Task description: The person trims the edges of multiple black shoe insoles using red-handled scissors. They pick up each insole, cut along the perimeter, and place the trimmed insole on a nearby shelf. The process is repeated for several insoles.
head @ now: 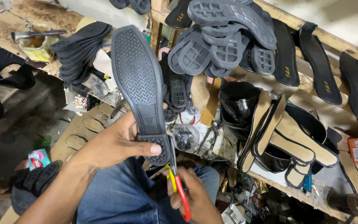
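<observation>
- Right hand (195,195), cut off below, grips red-and-yellow scissors (180,195); blades hidden behind sole.
- Left hand (119,143) pinches black sole (139,83) upright, thumb over its heel.

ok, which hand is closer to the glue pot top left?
Left. The left hand holds the sole, nearer the glue pot; the right hand grips scissors lower right, farther away.
</observation>
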{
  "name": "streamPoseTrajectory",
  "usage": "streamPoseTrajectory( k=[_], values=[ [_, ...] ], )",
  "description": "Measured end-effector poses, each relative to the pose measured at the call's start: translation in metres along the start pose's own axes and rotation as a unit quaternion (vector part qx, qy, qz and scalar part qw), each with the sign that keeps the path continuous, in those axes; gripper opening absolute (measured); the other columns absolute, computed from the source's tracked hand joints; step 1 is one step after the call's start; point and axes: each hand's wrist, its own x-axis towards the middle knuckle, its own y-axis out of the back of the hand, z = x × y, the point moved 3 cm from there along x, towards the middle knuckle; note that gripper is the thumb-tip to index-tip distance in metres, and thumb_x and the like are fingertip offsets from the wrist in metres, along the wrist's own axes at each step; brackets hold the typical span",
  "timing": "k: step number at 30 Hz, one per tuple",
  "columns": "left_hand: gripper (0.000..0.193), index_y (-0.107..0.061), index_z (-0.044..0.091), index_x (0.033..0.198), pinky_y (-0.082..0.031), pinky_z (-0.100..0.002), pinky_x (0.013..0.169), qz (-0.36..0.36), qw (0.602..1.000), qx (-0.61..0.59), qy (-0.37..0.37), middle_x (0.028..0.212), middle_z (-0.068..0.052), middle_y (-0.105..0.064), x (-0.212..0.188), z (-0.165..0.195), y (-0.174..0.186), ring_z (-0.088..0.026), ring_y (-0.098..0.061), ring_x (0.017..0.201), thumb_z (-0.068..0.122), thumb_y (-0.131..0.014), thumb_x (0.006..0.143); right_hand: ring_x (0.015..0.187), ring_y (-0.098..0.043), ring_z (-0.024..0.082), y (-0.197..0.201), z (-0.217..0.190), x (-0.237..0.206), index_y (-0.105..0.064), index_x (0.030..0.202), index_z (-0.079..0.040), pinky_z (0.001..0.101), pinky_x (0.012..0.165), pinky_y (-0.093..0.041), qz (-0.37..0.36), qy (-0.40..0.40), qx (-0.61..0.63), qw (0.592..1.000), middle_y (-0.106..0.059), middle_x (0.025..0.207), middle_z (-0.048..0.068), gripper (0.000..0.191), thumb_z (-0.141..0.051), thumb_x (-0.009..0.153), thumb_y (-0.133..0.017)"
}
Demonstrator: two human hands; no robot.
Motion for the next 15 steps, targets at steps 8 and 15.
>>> streamPoseTrajectory(
  k=[8,15],
  values=[
    [0.082,-0.043,0.002,0.15,-0.048,-0.036,0.103,-0.015,1.0,0.003,-0.004,0.129,-0.009,-0.063,0.0,0.004,-0.004,-0.018,-0.059,0.12,0.0,-0.081,0.077,0.064,-0.061,0.013,-0.003,0.022,-0.004,-0.067,0.117,-0.003,0.0257,0.059,-0.047,0.021,-0.064,0.068,0.995,-0.061,0.073,0.002,0.033,-0.003,0.085,-0.076],
    [0.076,-0.047,0.001,0.146,-0.051,-0.036,0.1,-0.031,0.999,0.026,0.013,0.122,-0.007,-0.067,0.0,0.0,-0.008,-0.017,-0.062,0.115,0.001,-0.081,0.079,0.063,-0.061,0.01,-0.003,0.025,-0.006,-0.065,0.116,0.0,0.0251,0.058,-0.048,0.024,-0.068,0.096,0.993,-0.06,0.072,0.0,0.034,-0.002,0.082,-0.069]
  ],
)
